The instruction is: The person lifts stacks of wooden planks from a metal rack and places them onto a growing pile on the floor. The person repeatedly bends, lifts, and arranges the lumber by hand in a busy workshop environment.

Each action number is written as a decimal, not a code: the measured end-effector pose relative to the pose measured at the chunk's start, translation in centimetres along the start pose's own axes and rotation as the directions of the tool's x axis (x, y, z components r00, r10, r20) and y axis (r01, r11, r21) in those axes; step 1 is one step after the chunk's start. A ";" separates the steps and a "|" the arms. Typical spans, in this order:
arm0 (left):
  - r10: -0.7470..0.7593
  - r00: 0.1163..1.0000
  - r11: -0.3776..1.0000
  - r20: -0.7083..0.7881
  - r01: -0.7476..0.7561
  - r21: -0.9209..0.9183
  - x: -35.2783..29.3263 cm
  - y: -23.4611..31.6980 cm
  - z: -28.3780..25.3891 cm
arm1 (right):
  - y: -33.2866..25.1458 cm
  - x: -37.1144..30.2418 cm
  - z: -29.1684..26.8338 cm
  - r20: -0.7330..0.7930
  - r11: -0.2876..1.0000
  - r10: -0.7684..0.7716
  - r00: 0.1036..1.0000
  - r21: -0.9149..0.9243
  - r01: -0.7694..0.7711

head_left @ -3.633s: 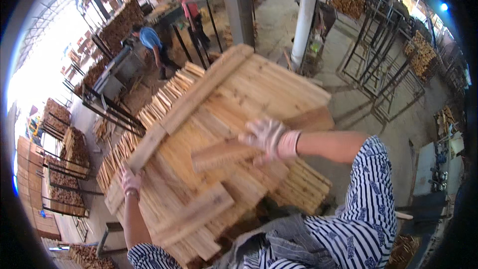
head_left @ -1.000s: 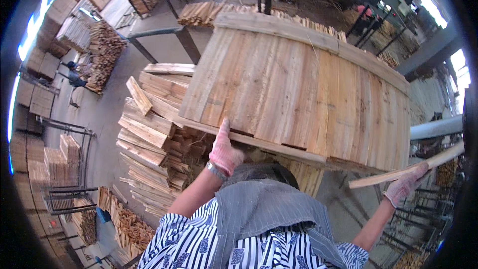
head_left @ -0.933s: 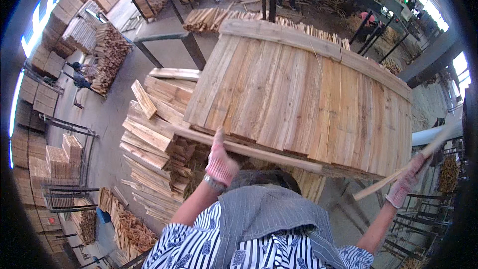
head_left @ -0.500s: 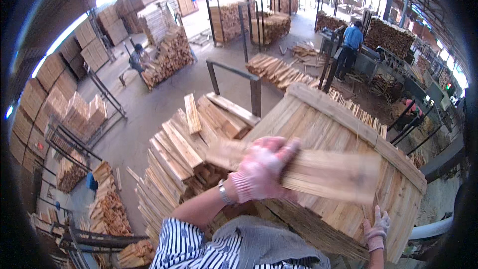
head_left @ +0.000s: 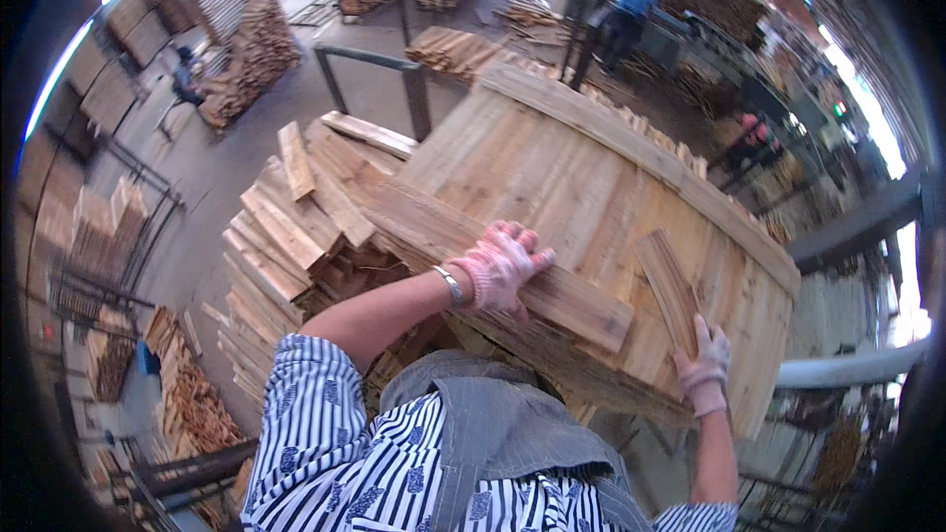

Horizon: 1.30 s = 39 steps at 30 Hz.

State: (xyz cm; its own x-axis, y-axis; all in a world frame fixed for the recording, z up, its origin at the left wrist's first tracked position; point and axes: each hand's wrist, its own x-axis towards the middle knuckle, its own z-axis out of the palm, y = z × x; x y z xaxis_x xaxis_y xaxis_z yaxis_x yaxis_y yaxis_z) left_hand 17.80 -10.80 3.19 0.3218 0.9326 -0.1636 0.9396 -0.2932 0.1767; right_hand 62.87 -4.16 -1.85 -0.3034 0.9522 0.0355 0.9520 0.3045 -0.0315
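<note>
My left hand (head_left: 501, 268), in a pinkish knitted glove, closes over the middle of a long wooden board (head_left: 581, 307). That board lies along the near edge of a stack of planks (head_left: 552, 163), whose flat top is made of boards side by side. In my gloved right hand (head_left: 706, 366), a shorter, narrow wooden slat (head_left: 667, 281) is gripped by its near end. It slants away across the right part of the stack's top. Another long board (head_left: 631, 143) lies along the far edge.
Loose wooden boards (head_left: 281, 222) are heaped left of the stack. Behind them stands a dark metal frame (head_left: 419, 99). A person in blue (head_left: 631, 0) is at machinery at the far right; another person (head_left: 185, 77) sits by a wood pile at the left. A pale pipe (head_left: 852, 365) runs at right.
My left hand has brought the long board down from the air onto the near edge of the stack. The slat in my right hand now shows. The whole view has shifted.
</note>
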 end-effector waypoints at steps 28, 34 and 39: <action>-0.045 0.999 0.992 0.023 0.048 -0.119 0.4 1.0 -1.1 | 5.7 -1.8 -7.2 0.302 0.857 -0.493 0.816 0.005 0.516; 0.016 0.986 0.989 -0.165 -0.040 -0.140 -0.3 -0.1 1.0 | -7.5 1.1 -11.9 -0.021 0.682 -0.679 0.734 0.354 0.640; -0.105 0.759 0.851 -0.642 -0.265 -0.453 -3.6 -0.3 4.2 | -22.6 -1.7 -3.2 0.402 0.523 -0.778 0.482 0.840 0.144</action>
State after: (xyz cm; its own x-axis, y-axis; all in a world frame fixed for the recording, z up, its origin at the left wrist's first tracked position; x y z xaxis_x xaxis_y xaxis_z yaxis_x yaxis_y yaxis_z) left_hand 16.84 -14.96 -0.37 0.0710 0.8741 0.4804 0.6617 -0.4017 0.6331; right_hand 42.00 -12.73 2.03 -0.9037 0.2318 -0.3599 0.4199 0.3165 -0.8506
